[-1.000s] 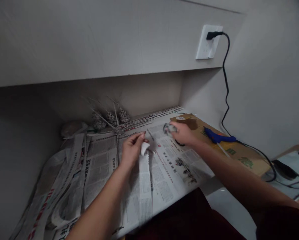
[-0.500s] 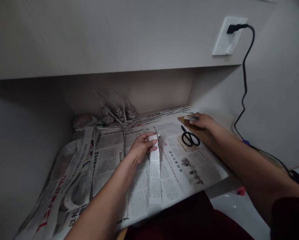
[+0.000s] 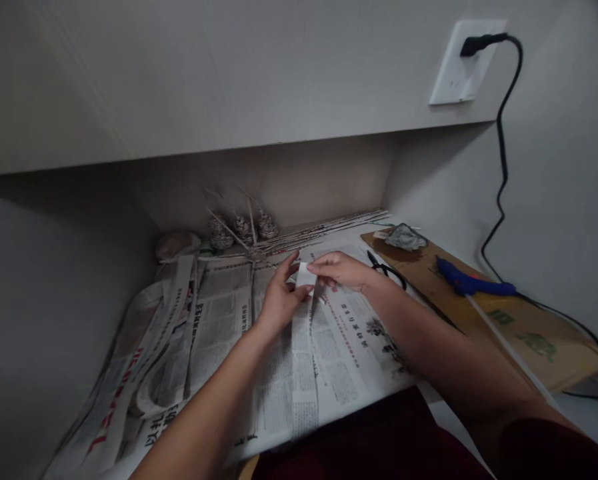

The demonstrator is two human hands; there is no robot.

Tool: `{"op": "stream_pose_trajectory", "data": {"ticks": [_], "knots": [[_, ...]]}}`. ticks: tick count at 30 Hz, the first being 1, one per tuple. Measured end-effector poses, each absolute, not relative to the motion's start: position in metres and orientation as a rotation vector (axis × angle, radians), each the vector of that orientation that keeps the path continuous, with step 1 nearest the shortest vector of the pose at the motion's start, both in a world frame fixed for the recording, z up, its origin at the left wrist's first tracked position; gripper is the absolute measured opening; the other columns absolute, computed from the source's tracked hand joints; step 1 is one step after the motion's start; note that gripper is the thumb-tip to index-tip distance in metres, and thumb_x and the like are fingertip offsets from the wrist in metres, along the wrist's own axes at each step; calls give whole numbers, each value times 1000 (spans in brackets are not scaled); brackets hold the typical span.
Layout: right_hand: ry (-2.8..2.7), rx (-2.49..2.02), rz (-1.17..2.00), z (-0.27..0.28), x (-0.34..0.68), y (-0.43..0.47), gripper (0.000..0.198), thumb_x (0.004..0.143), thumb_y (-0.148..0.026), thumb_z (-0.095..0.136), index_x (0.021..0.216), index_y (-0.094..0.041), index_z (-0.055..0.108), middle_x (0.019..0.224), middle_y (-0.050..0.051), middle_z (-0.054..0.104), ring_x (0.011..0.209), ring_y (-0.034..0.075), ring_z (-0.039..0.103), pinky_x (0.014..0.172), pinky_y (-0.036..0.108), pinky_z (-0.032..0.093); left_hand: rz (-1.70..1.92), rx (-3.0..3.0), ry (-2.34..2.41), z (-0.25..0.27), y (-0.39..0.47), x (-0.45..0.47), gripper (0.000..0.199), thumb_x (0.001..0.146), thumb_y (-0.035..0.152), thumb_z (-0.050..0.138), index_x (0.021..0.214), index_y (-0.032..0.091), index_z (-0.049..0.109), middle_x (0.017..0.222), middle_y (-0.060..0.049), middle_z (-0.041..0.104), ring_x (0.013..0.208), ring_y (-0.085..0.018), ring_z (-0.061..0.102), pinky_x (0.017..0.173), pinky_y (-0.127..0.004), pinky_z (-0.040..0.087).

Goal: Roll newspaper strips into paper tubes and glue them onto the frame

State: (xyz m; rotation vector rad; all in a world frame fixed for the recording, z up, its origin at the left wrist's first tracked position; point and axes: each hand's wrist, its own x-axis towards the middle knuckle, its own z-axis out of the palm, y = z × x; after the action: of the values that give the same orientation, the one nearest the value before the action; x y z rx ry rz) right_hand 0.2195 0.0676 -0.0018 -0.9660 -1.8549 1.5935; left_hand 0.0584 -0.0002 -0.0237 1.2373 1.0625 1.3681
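Observation:
A long newspaper strip [image 3: 305, 363] hangs down over the newspaper-covered table, its top end pinched between my two hands. My left hand [image 3: 281, 300] grips the strip's left side between thumb and fingers. My right hand [image 3: 343, 270] has its thumb and fingertips closed on the upper right corner. Black-handled scissors [image 3: 389, 269] lie partly behind my right forearm. Farther right, a crumpled grey cloth-like wad [image 3: 406, 237] rests on brown cardboard [image 3: 511, 330].
On the cardboard lies a blue glue gun [image 3: 471, 280], its black cord running to a wall socket [image 3: 466, 63]. Thin rolled paper sticks [image 3: 329, 231] and several woven paper shapes [image 3: 242, 229] sit at the back. Loose newspaper strips [image 3: 151, 380] cover the left. A panel overhangs the table.
My right hand has come left from the grey wad on the cardboard and taken the strip's top corner. My left hand keeps its hold. The view has shifted slightly, showing the glue gun.

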Motion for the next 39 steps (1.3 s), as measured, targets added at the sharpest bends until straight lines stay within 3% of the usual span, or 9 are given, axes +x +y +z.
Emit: {"op": "stream_pose_trajectory", "data": {"ticks": [3, 5, 8, 11, 15, 21, 39], "knots": [[-1772, -995, 1513, -10, 211, 68, 43, 71, -51, 67, 89, -12, 70, 48, -4, 48, 38, 4, 35, 36, 18, 23, 1338, 1050, 1083, -29, 0, 61, 79, 56, 14, 78, 129, 23, 48, 122, -12, 56, 73, -13, 62, 62, -30, 55], [-1745, -1039, 1448, -18, 209, 69, 43, 72, -52, 66, 89, -12, 70, 47, -5, 46, 37, 4, 32, 35, 18, 21, 1309, 951, 1034, -33, 1, 63, 58, 60, 20, 78, 114, 16, 59, 110, -11, 62, 80, -15, 62, 67, -28, 55], [-1712, -1002, 1474, -29, 210, 68, 42, 71, -52, 66, 82, -12, 70, 47, -5, 46, 39, 4, 35, 36, 17, 23, 1266, 929, 1014, -40, 3, 63, 33, 68, 34, 73, 91, 11, 68, 91, -9, 67, 73, -14, 62, 66, -24, 54], [-1623, -927, 1610, -36, 214, 69, 44, 75, -54, 62, 81, -11, 69, 54, -2, 53, 44, 4, 43, 38, 16, 28, 1236, 953, 1065, -46, 4, 60, 34, 70, 40, 70, 83, 9, 69, 80, -9, 67, 64, -13, 63, 59, -23, 53], [-1577, -845, 1717, -40, 220, 75, 42, 76, -47, 64, 103, -15, 68, 71, 1, 60, 52, 5, 49, 39, 14, 30, 1309, 920, 1076, -47, 3, 56, 34, 67, 42, 72, 82, 11, 68, 78, -7, 67, 61, -12, 62, 57, -23, 53], [-1781, -728, 1756, -42, 219, 72, 44, 78, -46, 62, 107, -13, 67, 57, -2, 53, 44, 6, 44, 40, 17, 37, 1337, 907, 1081, -48, 3, 58, 36, 66, 44, 73, 79, 11, 66, 73, -7, 68, 61, -13, 63, 57, -24, 53], [-1810, -769, 1587, -41, 212, 63, 39, 78, -43, 63, 102, -13, 70, 56, -2, 54, 45, 7, 44, 40, 19, 34, 1375, 1031, 1195, -49, 0, 59, 36, 67, 46, 71, 77, 12, 62, 68, -5, 65, 56, -14, 60, 47, -23, 50]]}}
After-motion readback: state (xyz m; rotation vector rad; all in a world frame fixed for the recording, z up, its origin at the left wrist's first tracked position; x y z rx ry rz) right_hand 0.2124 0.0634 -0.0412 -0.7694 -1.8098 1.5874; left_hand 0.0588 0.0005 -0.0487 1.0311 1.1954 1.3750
